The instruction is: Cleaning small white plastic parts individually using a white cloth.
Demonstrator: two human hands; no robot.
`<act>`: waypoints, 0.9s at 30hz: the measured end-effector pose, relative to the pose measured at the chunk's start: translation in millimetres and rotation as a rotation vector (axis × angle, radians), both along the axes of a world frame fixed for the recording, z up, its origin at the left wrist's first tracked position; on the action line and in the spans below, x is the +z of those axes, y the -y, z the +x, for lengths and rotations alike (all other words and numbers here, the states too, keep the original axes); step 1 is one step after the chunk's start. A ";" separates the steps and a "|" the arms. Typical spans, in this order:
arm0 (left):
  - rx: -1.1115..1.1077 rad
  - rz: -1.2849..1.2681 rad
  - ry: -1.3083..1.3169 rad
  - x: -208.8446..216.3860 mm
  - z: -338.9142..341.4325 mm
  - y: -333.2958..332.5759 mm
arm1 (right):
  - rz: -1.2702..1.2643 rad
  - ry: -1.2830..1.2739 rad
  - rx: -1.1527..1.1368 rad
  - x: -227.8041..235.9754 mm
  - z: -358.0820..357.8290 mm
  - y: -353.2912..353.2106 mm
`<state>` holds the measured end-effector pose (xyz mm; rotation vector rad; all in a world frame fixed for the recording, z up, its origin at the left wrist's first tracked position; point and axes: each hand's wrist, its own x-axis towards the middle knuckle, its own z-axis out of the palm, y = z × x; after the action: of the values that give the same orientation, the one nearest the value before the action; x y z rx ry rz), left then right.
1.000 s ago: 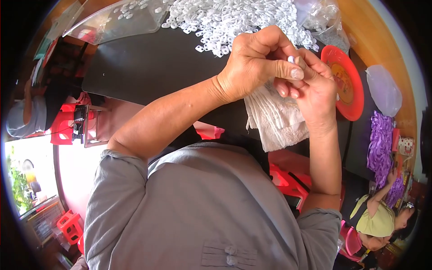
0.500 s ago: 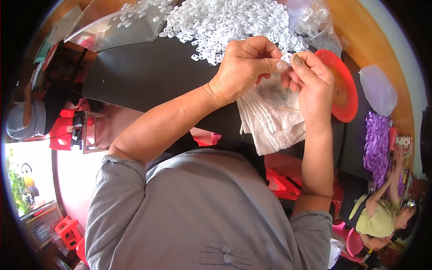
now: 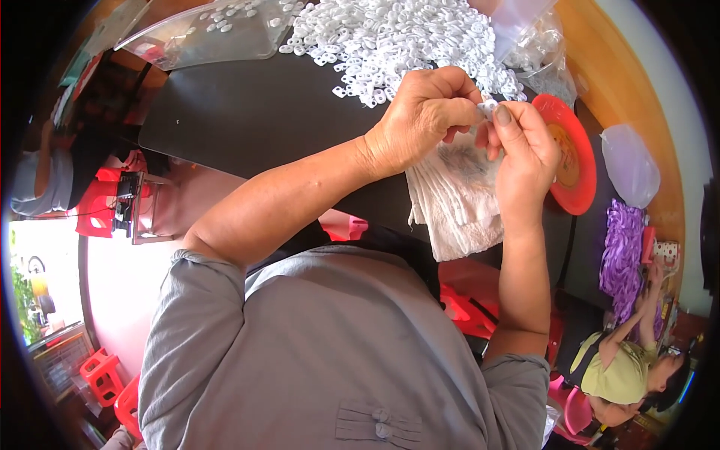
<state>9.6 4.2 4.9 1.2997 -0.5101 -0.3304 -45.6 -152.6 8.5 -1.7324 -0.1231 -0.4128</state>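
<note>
Small white plastic piece (image 3: 488, 107) sits pinched between both hands, at about 1 o'clock from frame centre, above the black table (image 3: 247, 120). Mostly hidden by fingertips; exact shape can't be told.

Left hand (image 3: 424, 116): fingers curled, thumb and forefinger closed on the piece from its 9 o'clock side. Right hand (image 3: 525, 154): thumb up, fingertips closed on the same piece from 3 o'clock. Both grips clenched on it, hands touching at the fingertips.

Directly below the hands, at 6 o'clock: stack of thin whitish bags (image 3: 457, 206) lying on the table edge, partly covered by both hands.

At 12 o'clock from the hands: big heap of white plastic pieces (image 3: 390, 37) spread on the table, near the left knuckles. At 10 o'clock, well apart: clear plastic sheet (image 3: 217, 34) with a few loose pieces on it.

At 3 o'clock, just beside the right hand: red round plate (image 3: 577, 161). Further out at 3 o'clock: clear bag (image 3: 630, 165), then a purple bundle (image 3: 621, 259) at 4 o'clock.

Another person in a green top (image 3: 619, 367) at 5 o'clock, well apart. Red stools (image 3: 101, 371) at 8 o'clock on the floor.
</note>
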 end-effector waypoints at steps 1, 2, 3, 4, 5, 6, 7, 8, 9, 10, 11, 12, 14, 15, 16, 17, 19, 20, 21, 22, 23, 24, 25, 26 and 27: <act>-0.018 -0.008 -0.009 0.4 0.3 -0.5 | 0.022 -0.005 -0.002 0.0 -0.3 -0.6; -0.037 -0.016 -0.018 0.6 0.5 -0.7 | 0.044 -0.010 -0.004 0.0 -0.3 -0.9; -0.033 -0.019 -0.016 0.9 -0.1 -0.3 | 0.041 -0.007 -0.001 0.1 0.2 -1.3; -0.013 -0.032 -0.019 0.8 -1.6 1.6 | 0.043 -0.001 -0.024 0.3 0.7 -1.2; 0.006 -0.044 -0.022 0.3 -2.3 3.2 | 0.045 0.005 -0.047 0.6 1.3 -1.3; 0.009 -0.046 -0.020 -1.9 -1.8 3.8 | 0.043 0.007 -0.044 0.2 1.7 -1.6; 0.020 -0.045 -0.010 -4.6 -1.1 4.4 | 0.002 -0.017 -0.056 -0.2 2.2 -2.0; 0.031 -0.043 0.000 -6.0 -0.6 4.7 | -0.039 -0.041 -0.069 -0.3 2.6 -2.4; 0.033 -0.043 0.001 -6.4 -0.8 5.1 | -0.038 -0.041 -0.068 0.5 2.4 -3.5; 0.047 -0.024 0.037 -6.7 -1.3 5.3 | -0.081 -0.035 -0.085 2.0 2.0 -5.3; 0.061 -0.004 0.073 -7.2 -1.6 5.3 | -0.123 -0.029 -0.102 2.7 1.5 -6.4; 0.061 -0.004 0.073 -8.7 -1.0 5.5 | -0.123 -0.028 -0.103 2.9 0.5 -6.1; 0.043 -0.001 0.180 -12.1 0.8 4.8 | -0.128 -0.008 -0.107 3.2 -1.3 -5.5; 0.041 -0.001 0.181 -11.5 1.2 4.1 | -0.127 -0.006 -0.109 3.6 -1.2 -3.7; 0.038 -0.015 0.113 -10.5 1.5 3.0 | -0.060 0.018 -0.113 4.1 -1.1 -0.8; 0.035 -0.029 0.045 -9.3 1.8 2.8 | 0.008 0.042 -0.118 4.6 -1.1 1.8; 0.034 -0.029 0.037 -6.8 2.5 3.1 | 0.043 0.046 -0.116 6.0 -0.1 5.1; 0.033 -0.031 0.028 -6.0 2.7 3.4 | 0.077 0.050 -0.114 6.8 0.5 5.8; 0.030 -0.029 0.027 -6.2 2.2 4.2 | 0.079 0.049 -0.116 6.8 0.8 4.0; 0.037 -0.026 0.015 -6.5 1.4 5.2 | 0.066 0.029 -0.124 6.6 1.3 0.3; 0.043 -0.023 0.002 -6.9 0.9 5.9 | 0.054 0.009 -0.132 6.5 1.4 -2.0; 0.042 -0.023 0.000 -6.0 0.5 5.8 | 0.054 0.007 -0.133 6.7 1.3 -2.2; 0.046 -0.011 0.010 -3.8 0.3 5.2 | 0.047 0.001 -0.139 6.8 1.1 -2.3; 0.049 0.001 0.020 -2.0 0.0 4.9 | 0.040 -0.004 -0.144 6.8 0.9 -2.3; 0.050 0.001 0.018 -0.8 -0.2 4.7 | 0.041 -0.006 -0.143 6.9 1.0 -2.1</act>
<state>9.4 -0.5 4.1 1.3154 -0.4916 -0.2781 -44.6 -150.5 15.4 -1.7079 0.0144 -0.5116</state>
